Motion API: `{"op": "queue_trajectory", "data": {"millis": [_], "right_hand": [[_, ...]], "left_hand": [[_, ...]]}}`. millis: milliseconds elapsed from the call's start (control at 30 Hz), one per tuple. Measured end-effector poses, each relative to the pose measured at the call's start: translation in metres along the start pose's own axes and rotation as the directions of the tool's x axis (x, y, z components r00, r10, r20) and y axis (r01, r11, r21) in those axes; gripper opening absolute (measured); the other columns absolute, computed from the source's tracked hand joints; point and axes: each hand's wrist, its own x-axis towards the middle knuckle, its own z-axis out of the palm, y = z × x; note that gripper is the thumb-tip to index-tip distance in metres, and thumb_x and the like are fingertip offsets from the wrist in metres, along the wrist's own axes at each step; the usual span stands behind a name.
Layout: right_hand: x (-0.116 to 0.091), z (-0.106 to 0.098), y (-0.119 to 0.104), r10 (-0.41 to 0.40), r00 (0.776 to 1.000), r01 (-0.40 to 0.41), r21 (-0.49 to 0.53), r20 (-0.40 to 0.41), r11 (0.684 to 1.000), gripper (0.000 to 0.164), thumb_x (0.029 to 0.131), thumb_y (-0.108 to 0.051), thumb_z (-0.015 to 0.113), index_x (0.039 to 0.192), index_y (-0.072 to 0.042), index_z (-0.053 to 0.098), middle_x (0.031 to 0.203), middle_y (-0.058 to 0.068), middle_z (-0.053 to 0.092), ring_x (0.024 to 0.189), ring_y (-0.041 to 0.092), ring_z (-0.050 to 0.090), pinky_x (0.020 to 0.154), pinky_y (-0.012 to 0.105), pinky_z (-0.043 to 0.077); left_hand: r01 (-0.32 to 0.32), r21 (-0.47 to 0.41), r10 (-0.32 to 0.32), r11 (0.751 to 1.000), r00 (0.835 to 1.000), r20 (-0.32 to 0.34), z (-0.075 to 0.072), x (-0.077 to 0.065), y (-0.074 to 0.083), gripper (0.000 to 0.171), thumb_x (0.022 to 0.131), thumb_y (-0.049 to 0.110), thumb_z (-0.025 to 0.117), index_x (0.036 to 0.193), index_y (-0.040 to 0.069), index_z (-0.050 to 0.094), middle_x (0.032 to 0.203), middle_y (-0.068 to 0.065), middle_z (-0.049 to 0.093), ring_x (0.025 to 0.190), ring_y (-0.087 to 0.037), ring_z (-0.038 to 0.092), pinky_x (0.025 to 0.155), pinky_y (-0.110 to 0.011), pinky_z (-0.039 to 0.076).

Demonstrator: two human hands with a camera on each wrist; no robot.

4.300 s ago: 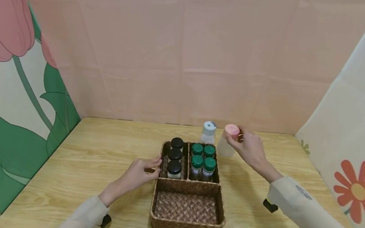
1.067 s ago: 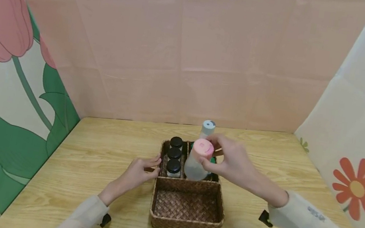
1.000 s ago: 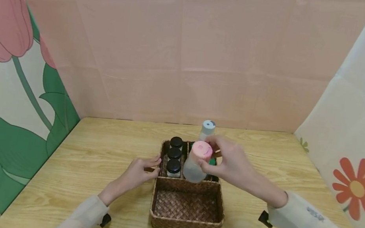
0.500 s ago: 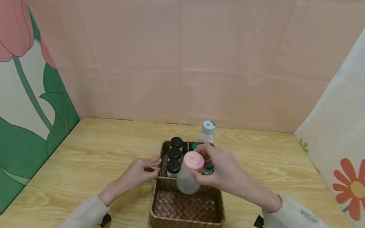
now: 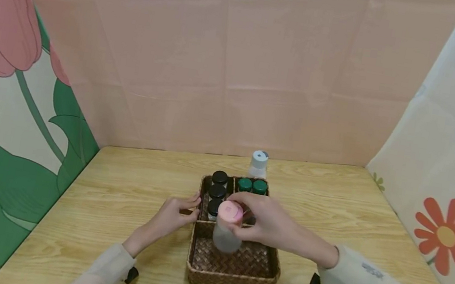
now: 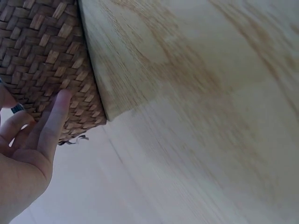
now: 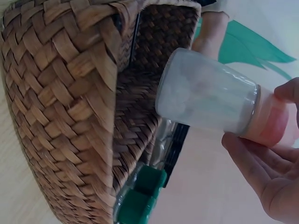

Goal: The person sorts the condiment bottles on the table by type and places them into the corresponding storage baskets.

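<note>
A clear frosted bottle with a pink cap (image 5: 228, 234) hangs over the front compartment of the woven basket (image 5: 230, 281). My right hand (image 5: 268, 223) grips it by the cap, thumb on the near side and fingers behind. In the right wrist view the bottle (image 7: 205, 91) shows its base toward the basket's opening (image 7: 60, 102). My left hand (image 5: 173, 215) touches the basket's left wall beside the jars with extended fingers. The left wrist view shows one straight finger (image 6: 55, 123) along the woven side.
Several black-lidded jars (image 5: 217, 191) stand in the basket's back left compartment. Green-lidded jars (image 5: 259, 187) fill the back right one, partly hidden by my right hand. Behind the basket stands a white bottle with a pale blue cap (image 5: 258, 164). A pink backdrop (image 5: 231, 63) closes off the table's far edge.
My right hand has lifted the pink-capped bottle from behind the basket's right side and carried it left and nearer, over the jars to the front compartment. The left hand stays put.
</note>
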Motion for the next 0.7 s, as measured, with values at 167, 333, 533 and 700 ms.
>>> {"op": "queue_trajectory", "data": {"millis": [167, 333, 533, 700], "right_hand": [[0.001, 0.007, 0.0, 0.048, 0.997, -0.05, 0.019, 0.059, 0.999, 0.044, 0.081, -0.02, 0.077, 0.119, -0.005, 0.063, 0.098, -0.006, 0.066, 0.079, 0.005, 0.061, 0.065, 0.026, 0.055], [0.002, 0.016, 0.002, 0.075, 0.99, -0.078, 0.025, 0.117, 0.997, 0.044, 0.078, -0.018, 0.077, 0.118, -0.006, 0.063, 0.097, -0.005, 0.066, 0.077, 0.008, 0.062, 0.064, 0.029, 0.056], [0.005, 0.023, 0.003, 0.078, 0.984, -0.077, -0.007, 0.158, 0.997, 0.043, 0.079, -0.022, 0.079, 0.117, -0.007, 0.064, 0.096, -0.005, 0.067, 0.076, 0.007, 0.061, 0.063, 0.021, 0.052], [0.006, 0.028, 0.004, 0.081, 0.979, -0.082, 0.001, 0.188, 0.997, 0.044, 0.079, -0.021, 0.079, 0.118, -0.005, 0.064, 0.096, -0.003, 0.067, 0.075, 0.005, 0.06, 0.062, 0.019, 0.051]], "left_hand": [[0.009, 0.008, -0.009, 1.0, 1.0, 0.002, 0.0, 0.0, 0.001, 0.035, 0.095, 0.006, 0.063, 0.127, -0.008, 0.06, 0.141, -0.019, 0.048, 0.095, -0.024, 0.071, 0.068, -0.021, 0.056], [0.002, 0.01, -0.002, 1.0, 1.0, -0.005, 0.0, 0.0, 0.001, 0.035, 0.094, 0.006, 0.064, 0.126, -0.008, 0.06, 0.141, -0.019, 0.048, 0.094, -0.026, 0.071, 0.068, -0.021, 0.056], [0.002, 0.004, -0.002, 1.0, 1.0, -0.019, 0.0, 0.0, 0.001, 0.034, 0.094, 0.005, 0.064, 0.126, -0.006, 0.061, 0.139, -0.018, 0.05, 0.094, -0.025, 0.071, 0.069, -0.021, 0.056], [0.031, -0.008, -0.031, 0.999, 1.0, 0.0, 0.0, -0.001, 0.002, 0.035, 0.095, 0.006, 0.063, 0.128, -0.005, 0.06, 0.142, -0.017, 0.048, 0.101, -0.023, 0.069, 0.072, -0.021, 0.056]]}}
